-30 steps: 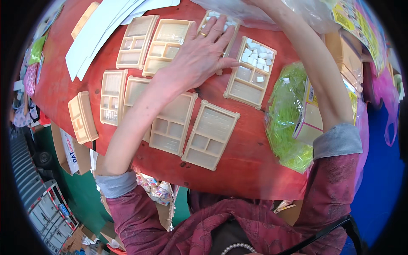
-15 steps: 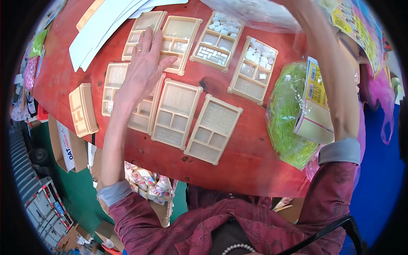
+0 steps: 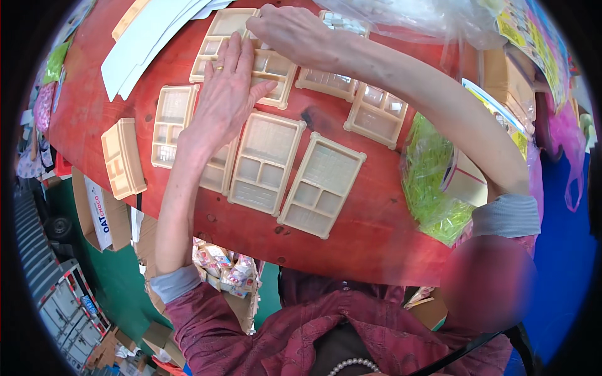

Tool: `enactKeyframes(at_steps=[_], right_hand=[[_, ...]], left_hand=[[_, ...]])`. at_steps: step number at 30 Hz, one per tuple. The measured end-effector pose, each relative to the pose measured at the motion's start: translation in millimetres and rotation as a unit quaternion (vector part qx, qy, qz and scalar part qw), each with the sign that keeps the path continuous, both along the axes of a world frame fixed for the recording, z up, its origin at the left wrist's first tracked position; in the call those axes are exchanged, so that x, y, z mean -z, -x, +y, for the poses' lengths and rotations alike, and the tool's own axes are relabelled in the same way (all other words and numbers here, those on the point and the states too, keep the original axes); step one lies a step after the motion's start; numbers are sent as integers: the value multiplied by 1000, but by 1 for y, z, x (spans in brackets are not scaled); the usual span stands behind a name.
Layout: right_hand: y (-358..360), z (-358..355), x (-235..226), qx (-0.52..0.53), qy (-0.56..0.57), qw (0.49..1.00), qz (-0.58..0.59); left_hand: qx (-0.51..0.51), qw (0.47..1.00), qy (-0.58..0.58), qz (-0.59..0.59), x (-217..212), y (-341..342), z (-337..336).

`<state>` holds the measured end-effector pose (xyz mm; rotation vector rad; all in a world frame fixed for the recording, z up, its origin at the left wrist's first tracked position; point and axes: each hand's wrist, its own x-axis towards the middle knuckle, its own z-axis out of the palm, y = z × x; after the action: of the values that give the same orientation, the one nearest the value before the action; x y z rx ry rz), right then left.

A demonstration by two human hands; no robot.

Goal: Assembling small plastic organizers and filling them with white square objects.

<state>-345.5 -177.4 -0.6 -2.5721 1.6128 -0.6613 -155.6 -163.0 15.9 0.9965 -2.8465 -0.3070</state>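
Note:
Beige compartment trays stand in two rows on the red table (image 3: pixel 389 213). My left hand (image 3: pixel 229 94) lies open, fingers stretched, over a back-row tray (image 3: pixel 211 47) and the one beside it. My right hand (image 3: pixel 295 37) reaches across from the right, fingers curled closed above the second back-row tray (image 3: pixel 274 64); whatever it holds is hidden. Small white chunks (image 3: pixel 347 23) show in the third back tray, partly behind my right forearm. A fourth tray (image 3: pixel 376 119) is half covered by that forearm. In front lie several more trays, including a middle one (image 3: pixel 266 160) and a right one (image 3: pixel 323 185).
A beige tray stack (image 3: pixel 123 160) tilts at the left edge. White sheets (image 3: pixel 144 47) lie at the back left. A clear bag of green shreds (image 3: pixel 433 188) sits right, near printed cards (image 3: pixel 467 178). Clear plastic (image 3: pixel 433 22) covers the back right. An open carton (image 3: pixel 94 213) stands below left.
My right hand has swung left from the back right to above the second back-row tray. My left hand has shifted slightly right and stays spread.

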Motion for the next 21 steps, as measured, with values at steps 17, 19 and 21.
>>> enactKeyframes(at_steps=[17,19,21], right_hand=[[20,-9,-34,22,-100,986,-135],[19,-16,-24,69,-108,985,-119],[24,-18,-18,66,-106,983,-132]], left_hand=[[18,998,-1,61,8,0,-8],[23,998,0,62,8,5,-7],[25,998,0,62,6,7,-6]])
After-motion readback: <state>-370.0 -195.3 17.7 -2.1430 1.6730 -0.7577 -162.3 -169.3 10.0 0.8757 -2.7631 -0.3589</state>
